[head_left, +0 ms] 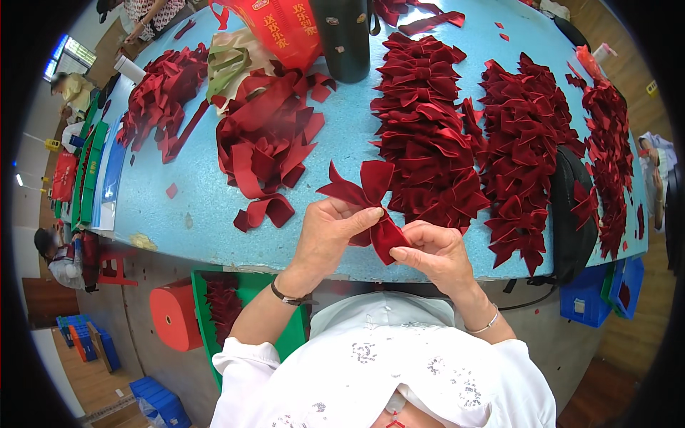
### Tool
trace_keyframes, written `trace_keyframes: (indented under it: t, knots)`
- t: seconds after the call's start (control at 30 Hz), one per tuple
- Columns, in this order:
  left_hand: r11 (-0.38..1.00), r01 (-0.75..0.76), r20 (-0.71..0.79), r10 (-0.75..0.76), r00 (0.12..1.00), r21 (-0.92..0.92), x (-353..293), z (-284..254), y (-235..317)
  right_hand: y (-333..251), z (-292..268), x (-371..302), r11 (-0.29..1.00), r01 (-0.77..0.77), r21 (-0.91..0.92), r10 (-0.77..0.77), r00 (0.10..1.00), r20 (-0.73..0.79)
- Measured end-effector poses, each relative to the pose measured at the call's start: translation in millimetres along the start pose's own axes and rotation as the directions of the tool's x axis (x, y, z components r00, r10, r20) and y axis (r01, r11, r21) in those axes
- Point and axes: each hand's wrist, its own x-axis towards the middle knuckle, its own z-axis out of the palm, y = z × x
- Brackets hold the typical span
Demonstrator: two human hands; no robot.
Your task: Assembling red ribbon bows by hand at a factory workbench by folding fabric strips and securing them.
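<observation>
Over the table's near edge I hold one dark red velvet bow [377,187] between both hands. My left hand [330,230] pinches it near the middle, thumb on top. With thumb and fingers, my right hand [435,253] grips its lower right loop. Beyond my hands, finished-looking bows [421,114] lie stacked in a long overlapping row. Loose red ribbon strips [264,135] are heaped to the left of that row.
The light blue table [193,207] also carries a dark bottle [344,39], a red bag [278,28], another ribbon heap [168,93], more bow rows [524,143] and a black bag [571,214]. Below are a green crate [250,285] and a red roll [175,314]. Other people sit farther off.
</observation>
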Motion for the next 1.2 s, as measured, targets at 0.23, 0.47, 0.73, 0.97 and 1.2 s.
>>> trace_keyframes:
  t: [0.23, 0.47, 0.73, 0.97, 1.2]
  knots:
    - [0.999, -0.041, 0.015, 0.041, 0.999, -0.004, 1, 6, -6, -2, 14, 9, 0.987, -0.085, 0.135, 0.099, 0.99, -0.1]
    - [0.999, -0.022, 0.04, 0.02, 0.999, 0.04, 2, 10, 0, 6, 8, 11, 0.994, -0.061, 0.087, 0.073, 0.986, -0.15]
    - [0.991, -0.067, 0.058, 0.061, 0.996, 0.112, 7, 8, 0, 6, 15, 14, 0.988, -0.064, 0.138, 0.09, 0.978, -0.188]
    - [0.991, -0.089, 0.063, 0.083, 0.995, 0.1, 14, 3, -16, 13, 12, 16, 0.986, -0.054, 0.157, 0.082, 0.981, -0.174]
    - [0.988, 0.005, 0.049, -0.013, 0.999, 0.153, 20, -1, -22, 14, 9, 17, 0.988, -0.061, 0.145, 0.085, 0.983, -0.165]
